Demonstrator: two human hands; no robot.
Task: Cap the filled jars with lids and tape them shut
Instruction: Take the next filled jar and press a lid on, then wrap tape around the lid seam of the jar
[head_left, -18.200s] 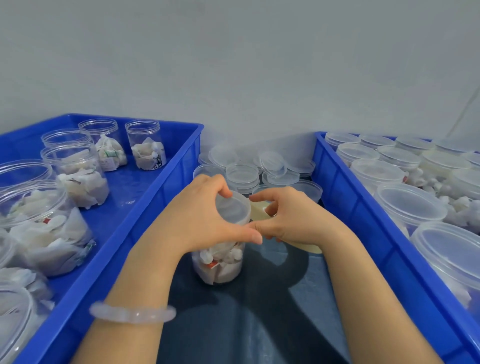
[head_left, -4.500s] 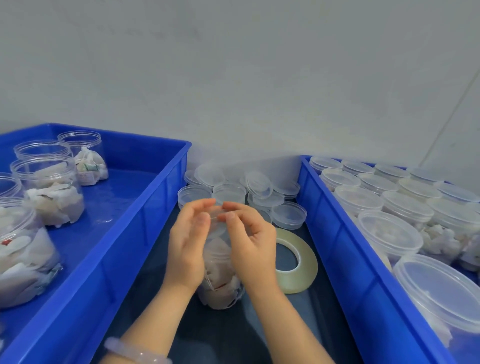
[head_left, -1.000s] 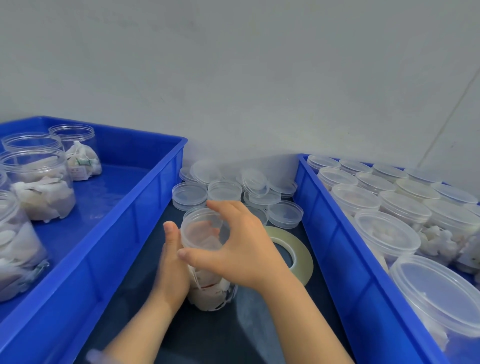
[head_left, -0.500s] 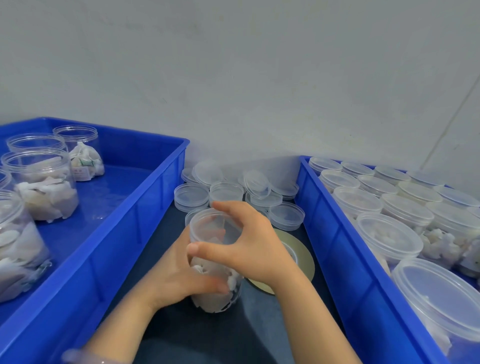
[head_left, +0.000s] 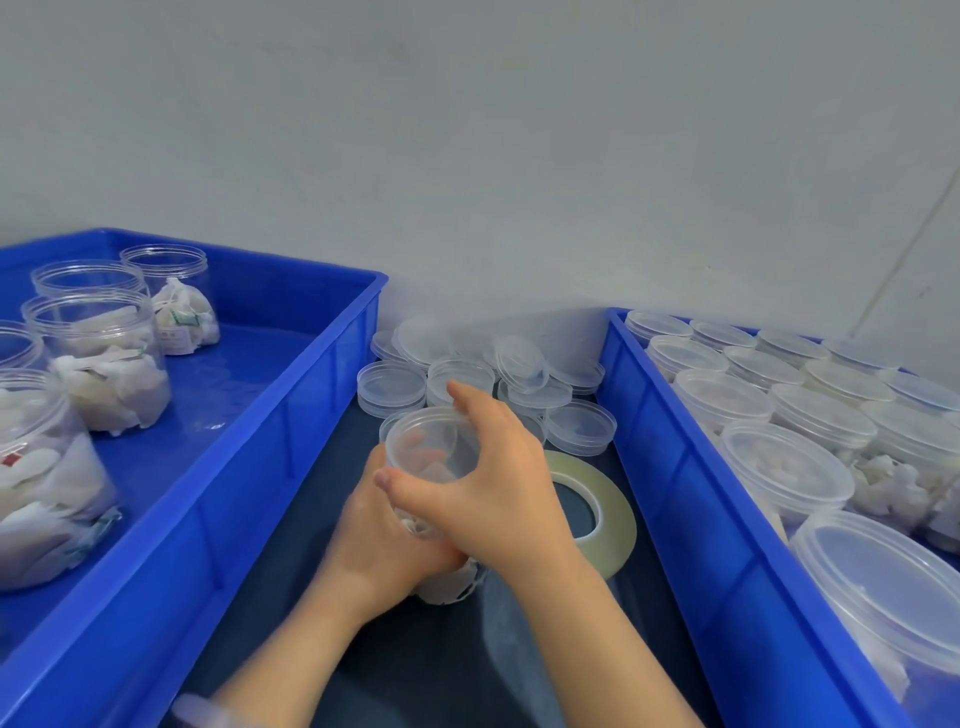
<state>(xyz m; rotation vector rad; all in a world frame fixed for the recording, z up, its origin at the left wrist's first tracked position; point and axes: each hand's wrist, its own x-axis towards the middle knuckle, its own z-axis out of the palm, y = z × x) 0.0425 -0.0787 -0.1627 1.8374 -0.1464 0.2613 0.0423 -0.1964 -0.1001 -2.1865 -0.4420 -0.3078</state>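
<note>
Left grip: left hand (head_left: 379, 540) wraps the lower body of the jar (head_left: 451, 584), fingers curled round its near side.
Right grip: right hand (head_left: 493, 488) is curled round the top of the same jar, with the thumb on the near side and the fingers reaching over the far edge.
Lid: a clear lid (head_left: 422, 439) sits on the jar mouth, framed between the right thumb and fingers.
Jar: upright on the dark blue surface (head_left: 415, 665) between the two crates, with white packets showing through its base.
Tape: the tape roll (head_left: 618, 519) lies flat just right of the jar, its near edge hidden behind the right hand and wrist.
Spare lids: loose clear lids (head_left: 392, 387) are stacked and scattered just behind the jar, against the wall (head_left: 467, 156).
Left crate: the blue crate (head_left: 280, 467) holds open jars (head_left: 104, 358) filled with white packets.
Right crate: a second blue crate (head_left: 675, 493) holds capped jars (head_left: 784, 462) packed close together.
Wrist: a pale band on the left wrist is blurred at the bottom edge.
</note>
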